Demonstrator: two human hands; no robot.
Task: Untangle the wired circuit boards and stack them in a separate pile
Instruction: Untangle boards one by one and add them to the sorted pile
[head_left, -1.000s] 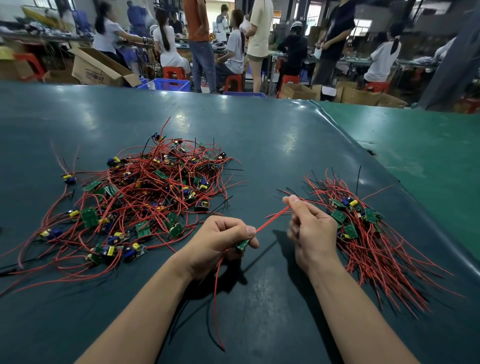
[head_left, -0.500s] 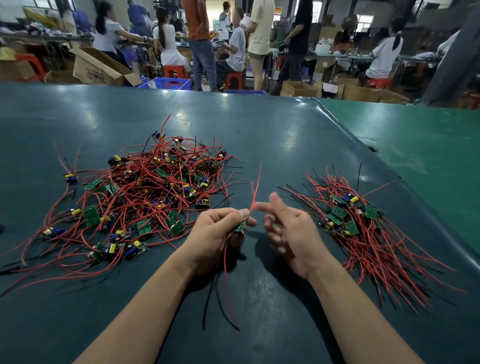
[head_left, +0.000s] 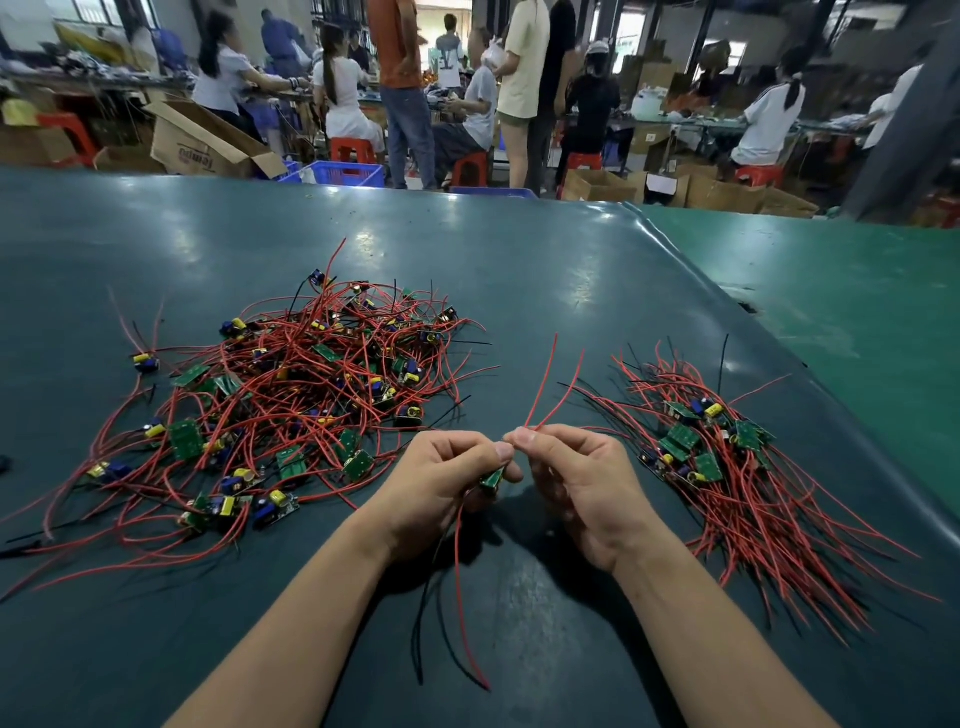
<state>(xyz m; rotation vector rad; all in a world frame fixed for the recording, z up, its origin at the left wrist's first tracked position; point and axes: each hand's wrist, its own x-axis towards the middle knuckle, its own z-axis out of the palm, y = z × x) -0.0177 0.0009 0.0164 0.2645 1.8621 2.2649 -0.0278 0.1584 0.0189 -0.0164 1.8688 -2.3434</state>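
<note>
Right hand (head_left: 587, 483) now pinches red wires (head_left: 545, 384); left hand (head_left: 447, 478) grips green board (head_left: 492, 479), leads dangling.

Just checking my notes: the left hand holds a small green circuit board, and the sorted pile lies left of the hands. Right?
Not quite. The left hand does hold the green circuit board, but the head view shows the sorted pile lying right of the hands.
</note>
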